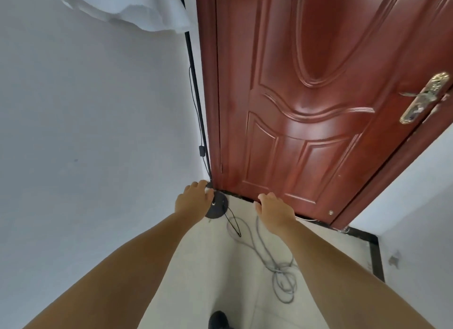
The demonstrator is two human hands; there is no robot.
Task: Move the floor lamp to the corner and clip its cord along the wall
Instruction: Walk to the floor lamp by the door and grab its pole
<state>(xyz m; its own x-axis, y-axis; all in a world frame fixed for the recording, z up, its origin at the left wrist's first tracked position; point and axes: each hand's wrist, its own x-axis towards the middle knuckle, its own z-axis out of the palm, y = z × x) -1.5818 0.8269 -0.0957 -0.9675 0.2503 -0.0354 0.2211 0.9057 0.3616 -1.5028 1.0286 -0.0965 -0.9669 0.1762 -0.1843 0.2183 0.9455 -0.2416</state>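
Beside the door [306,108], the left hand [193,201] gripped the lamp [196,88] base, likely heavy; the right hand [274,208] hovered open, empty.

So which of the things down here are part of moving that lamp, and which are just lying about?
Part of the job:
- floor lamp base, under the left hand
- lamp pole and white shade
- thin black cord
- right hand, hovering open

Just lying about:
- red door with brass handle
- grey cable tangle
- dark shoe
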